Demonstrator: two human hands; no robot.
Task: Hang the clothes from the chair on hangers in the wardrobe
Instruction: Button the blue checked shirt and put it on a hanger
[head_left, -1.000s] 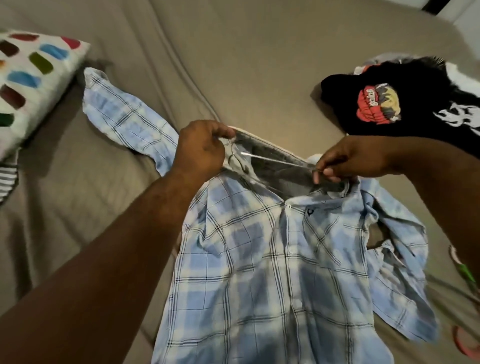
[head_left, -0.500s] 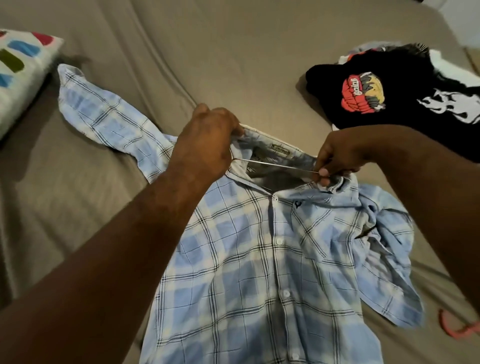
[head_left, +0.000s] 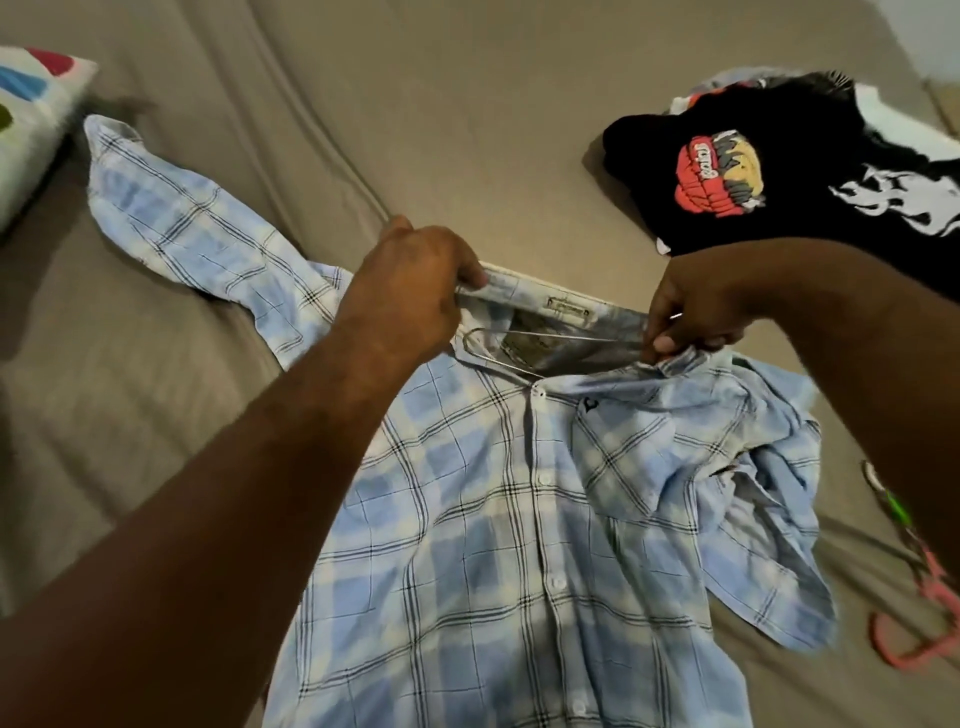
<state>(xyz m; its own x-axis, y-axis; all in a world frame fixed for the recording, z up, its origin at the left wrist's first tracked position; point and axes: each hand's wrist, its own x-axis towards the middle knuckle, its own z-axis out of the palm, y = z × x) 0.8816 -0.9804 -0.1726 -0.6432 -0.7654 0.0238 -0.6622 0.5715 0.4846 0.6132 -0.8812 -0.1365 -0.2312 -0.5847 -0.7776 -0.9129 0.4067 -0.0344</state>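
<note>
Head view: shirt (head_left: 519, 519) on the couch (head_left: 467, 130) is being pinched at the collar (head_left: 566, 312) by the left hand (head_left: 410, 296), while a wire hanger (head_left: 561, 335) is being gripped inside the collar by the right hand (head_left: 696, 312). Wire tip could be getting snagged, since it's buttoned up.

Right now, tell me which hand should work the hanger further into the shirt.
Probably the right. The right hand pinches the wire hanger at the collar's edge; the left hand only grips the collar of the plaid shirt, holding it open.
</note>
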